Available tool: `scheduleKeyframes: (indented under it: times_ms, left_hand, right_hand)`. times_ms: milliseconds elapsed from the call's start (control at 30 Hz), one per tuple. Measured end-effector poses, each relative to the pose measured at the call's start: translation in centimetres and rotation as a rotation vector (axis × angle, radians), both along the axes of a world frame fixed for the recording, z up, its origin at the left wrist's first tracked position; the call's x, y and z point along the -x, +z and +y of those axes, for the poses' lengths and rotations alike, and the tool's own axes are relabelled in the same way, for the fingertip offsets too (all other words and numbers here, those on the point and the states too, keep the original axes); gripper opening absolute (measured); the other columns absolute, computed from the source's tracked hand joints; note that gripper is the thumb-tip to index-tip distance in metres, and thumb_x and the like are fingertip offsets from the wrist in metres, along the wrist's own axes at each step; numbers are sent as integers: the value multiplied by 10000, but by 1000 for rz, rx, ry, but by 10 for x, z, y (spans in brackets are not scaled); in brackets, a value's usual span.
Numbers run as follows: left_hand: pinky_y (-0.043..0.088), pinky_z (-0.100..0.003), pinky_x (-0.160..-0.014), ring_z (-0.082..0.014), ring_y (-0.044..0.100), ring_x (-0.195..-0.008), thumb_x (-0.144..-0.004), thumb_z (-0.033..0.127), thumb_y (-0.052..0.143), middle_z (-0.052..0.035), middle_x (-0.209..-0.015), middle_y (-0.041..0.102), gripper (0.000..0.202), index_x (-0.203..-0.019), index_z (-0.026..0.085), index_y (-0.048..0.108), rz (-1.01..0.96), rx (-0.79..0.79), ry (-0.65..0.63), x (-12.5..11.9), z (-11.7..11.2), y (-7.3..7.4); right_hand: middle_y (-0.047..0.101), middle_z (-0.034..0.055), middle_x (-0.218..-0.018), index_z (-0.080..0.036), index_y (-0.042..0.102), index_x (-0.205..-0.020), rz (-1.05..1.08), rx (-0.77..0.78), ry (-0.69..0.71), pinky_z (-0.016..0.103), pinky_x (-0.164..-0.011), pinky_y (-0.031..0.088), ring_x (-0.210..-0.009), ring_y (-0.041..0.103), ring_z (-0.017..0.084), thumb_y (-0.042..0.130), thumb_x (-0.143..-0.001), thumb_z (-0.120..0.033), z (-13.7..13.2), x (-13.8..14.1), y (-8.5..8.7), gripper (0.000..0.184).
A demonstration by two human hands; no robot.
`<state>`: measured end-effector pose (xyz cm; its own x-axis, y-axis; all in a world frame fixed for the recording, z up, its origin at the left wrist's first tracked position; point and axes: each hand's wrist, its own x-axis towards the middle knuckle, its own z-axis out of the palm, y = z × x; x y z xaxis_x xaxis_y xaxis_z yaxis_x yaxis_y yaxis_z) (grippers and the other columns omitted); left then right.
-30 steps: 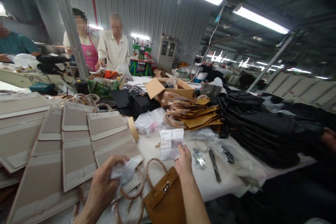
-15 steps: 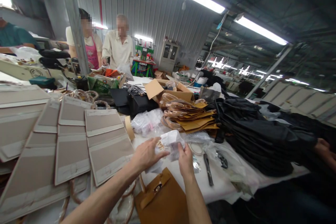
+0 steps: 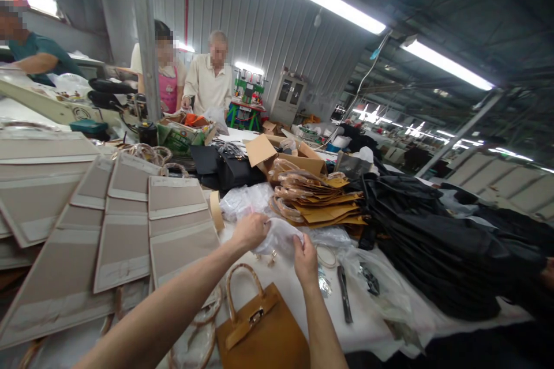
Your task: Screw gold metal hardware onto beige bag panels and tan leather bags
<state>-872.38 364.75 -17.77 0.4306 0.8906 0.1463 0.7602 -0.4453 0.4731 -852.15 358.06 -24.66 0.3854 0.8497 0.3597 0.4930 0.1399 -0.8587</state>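
Between my hands a thin, clear plastic bag (image 3: 282,236) is stretched over the table. My left hand (image 3: 252,232) pinches its left side with closed fingers. The right side is gripped by my right hand (image 3: 305,255), thumb on top. Just below the bag, small gold-coloured metal pieces (image 3: 272,258) lie on the white table covering. Nearer to me, between my forearms, lies a tan handbag (image 3: 265,331) with a wrapped handle and a metal clasp. Its lower part runs out of view.
Grey-beige bag panels (image 3: 180,225) overlap at left. Behind my hands are stacked tan bag pieces (image 3: 322,202) and an open cardboard box (image 3: 262,151). A dark-handled tool (image 3: 344,294) lies at right, beside piled black material (image 3: 426,242). Co-workers stand at the back left.
The gold-coloured pieces, earlier at the plastic bag by my left hand, now lie on the table. My left hand has moved up and closed on the bag. The handbag's handle now stands visible.
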Motion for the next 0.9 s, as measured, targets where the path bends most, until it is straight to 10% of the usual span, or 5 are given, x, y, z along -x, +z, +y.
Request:
scheduleKeyframes:
  times_ms: [400,900]
  left_hand:
    - [527,-296,-864,-241,740,-1008,-824,127,535,-56,-1033,815,384,-1065,263,802,-18,55,-112,26,24,-11]
    - [516,-310,-963,-250,713,-1082,-826,131,540,-60,-1114,806,409,-1104,257,812,-62,-115,-117,80,52,8]
  right_hand:
    - [783,130,-1011,-190,730,-1057,-53,95,-233,389,-803,535,-926,713,328,620,-750,-456,6,-5,-48,421]
    - [784,161,-1089,-161,741,-1107,94,-17,-209,420,-922,525,-1010,722,322,522,-841,-520,35,-18,-36,498]
